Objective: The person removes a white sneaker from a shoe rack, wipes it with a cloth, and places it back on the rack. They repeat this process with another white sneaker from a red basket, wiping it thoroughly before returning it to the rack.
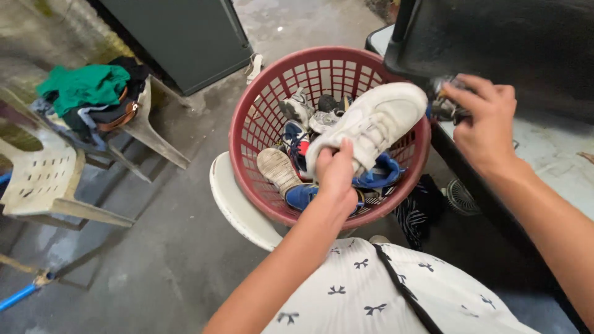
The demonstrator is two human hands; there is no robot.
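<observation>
White leather, scuffed: the sneaker lies tilted over the red basket, its heel end pinched tight in the left hand. Below it, other shoes overlap, so most are half hidden. The right hand is closed around a small dark object, too blurred to identify, beside the sneaker's toe. A black tub is cut off at the top edge. Green cloth sits on a chair.
</observation>
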